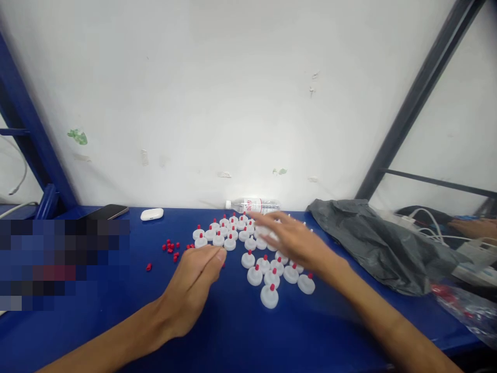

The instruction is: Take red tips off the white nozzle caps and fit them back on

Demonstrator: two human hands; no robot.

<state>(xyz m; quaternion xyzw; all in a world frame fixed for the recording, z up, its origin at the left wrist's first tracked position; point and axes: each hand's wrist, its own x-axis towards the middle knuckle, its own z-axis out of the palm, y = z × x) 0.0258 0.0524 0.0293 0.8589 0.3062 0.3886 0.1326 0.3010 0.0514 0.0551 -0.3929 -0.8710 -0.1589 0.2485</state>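
Note:
Several white round caps with red tips stand in rows on the blue table. My right hand hovers over the far caps, blurred by motion, its fingers stretched out to the left. My left hand rests on the table left of the caps, fingers together and pointing toward them; whether it holds anything is hidden. Several loose small red plugs lie just left of my left hand's fingertips.
A clear water bottle lies by the wall behind the caps. A phone and a white earbud case sit at the back left. A grey plastic bag and cables fill the right side. Another person's hand shows at far right.

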